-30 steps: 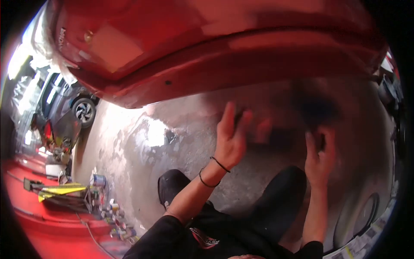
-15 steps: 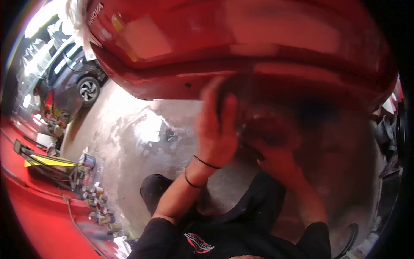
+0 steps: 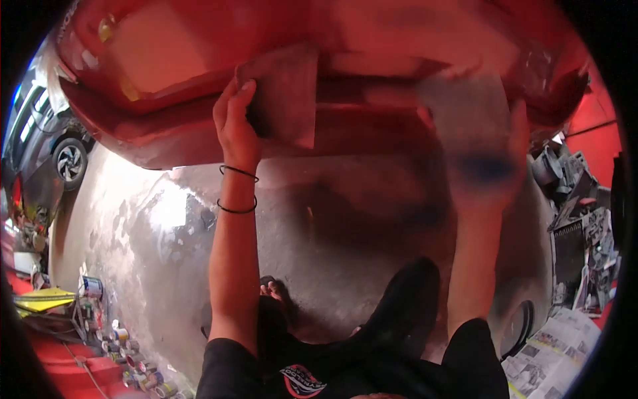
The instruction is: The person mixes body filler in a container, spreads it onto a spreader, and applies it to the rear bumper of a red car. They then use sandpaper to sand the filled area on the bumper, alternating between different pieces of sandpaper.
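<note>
My left hand pinches a dark grey sheet of sandpaper by its left side, thumb and fingers closed on the edge. In my right hand, smeared by motion, is a lighter grey sandpaper sheet, its fingers around the sides. Both sheets overlap the red car's rear bumper in this view, one towards the left and one towards the right. Matte, paler patches show on the car's red bodywork above.
A grey car stands at the far left. Paint cans and a yellow-topped stand line the left side. At right are piled parts and newspaper sheets on the floor. A blue blur hangs over my right wrist.
My hands, close together below the bumper before, have moved apart and up, the left one leftward and the right one rightward. A sandpaper sheet now shows in each. The view has shifted right.
</note>
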A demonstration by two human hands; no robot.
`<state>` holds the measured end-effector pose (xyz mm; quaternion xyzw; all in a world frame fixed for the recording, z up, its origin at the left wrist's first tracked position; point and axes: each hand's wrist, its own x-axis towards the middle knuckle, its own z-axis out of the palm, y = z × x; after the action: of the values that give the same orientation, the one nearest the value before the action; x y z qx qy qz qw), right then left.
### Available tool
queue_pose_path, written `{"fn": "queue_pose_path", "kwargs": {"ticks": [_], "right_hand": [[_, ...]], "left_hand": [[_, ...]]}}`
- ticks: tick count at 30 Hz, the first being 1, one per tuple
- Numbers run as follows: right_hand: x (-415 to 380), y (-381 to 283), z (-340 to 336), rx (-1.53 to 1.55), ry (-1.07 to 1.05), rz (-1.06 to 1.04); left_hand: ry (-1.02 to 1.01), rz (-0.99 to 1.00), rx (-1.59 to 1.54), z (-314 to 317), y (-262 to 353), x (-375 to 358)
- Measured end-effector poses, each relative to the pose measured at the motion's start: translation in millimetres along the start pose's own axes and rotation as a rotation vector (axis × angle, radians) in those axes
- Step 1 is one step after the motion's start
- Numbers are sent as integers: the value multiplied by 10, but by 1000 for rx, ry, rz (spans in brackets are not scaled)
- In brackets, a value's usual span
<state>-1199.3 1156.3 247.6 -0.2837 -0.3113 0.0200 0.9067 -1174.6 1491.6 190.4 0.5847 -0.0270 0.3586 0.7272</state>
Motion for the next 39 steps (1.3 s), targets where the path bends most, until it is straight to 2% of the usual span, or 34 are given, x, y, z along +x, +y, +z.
{"fn": "queue_pose_path", "kwargs": {"ticks": [1,3,4,6,9,11,13,17,19,20,22,23,26,28,32,34,37,39], "right_hand": [[85,80,-51,-10,15,-3],[361,283,-184,-1029,33,-496],[482,329,-168,-1041,29,-508],[676,421,-153,-1748,-91,-966],[888,592,-209,-1851,-85,-1045],[1040,669,-179,-1911,-81,-1079],[1179,726,-200,-1873,-66,-1215],[1192,920,-485,-1871,19,-1244],[928,973,-449,-1955,14,-1061],[786,944,-396,-1953,12,-1059],[601,799,-198,-2014,26,-687],[604,735,-155,-2014,23,-685],[745,548,-36,-2007,-14,-810],[910,464,22,-1967,-71,-1014],[1064,466,139,-2022,-33,-991],[1171,492,104,-1815,-130,-1044],[1130,601,42,-1966,-14,-1111],[1016,739,-133,-1988,-6,-1041]], "left_hand": [[29,28,44,-41,-41,-7],[53,65,70,-51,-60,32],[44,143,32,-32,-12,65],[35,214,-20,-6,-39,127],[12,194,72,24,-64,169],[-116,152,92,58,65,171],[-117,150,99,63,79,196],[-109,134,67,78,59,189],[-105,139,65,60,43,202],[-109,135,68,48,36,195],[-105,138,67,54,42,207],[-103,138,65,50,45,198],[-105,119,79,58,106,176],[-114,118,76,51,108,177],[-113,126,53,63,60,202],[-110,127,58,66,56,204],[-113,120,74,62,69,193],[-121,115,86,56,69,195]]}}
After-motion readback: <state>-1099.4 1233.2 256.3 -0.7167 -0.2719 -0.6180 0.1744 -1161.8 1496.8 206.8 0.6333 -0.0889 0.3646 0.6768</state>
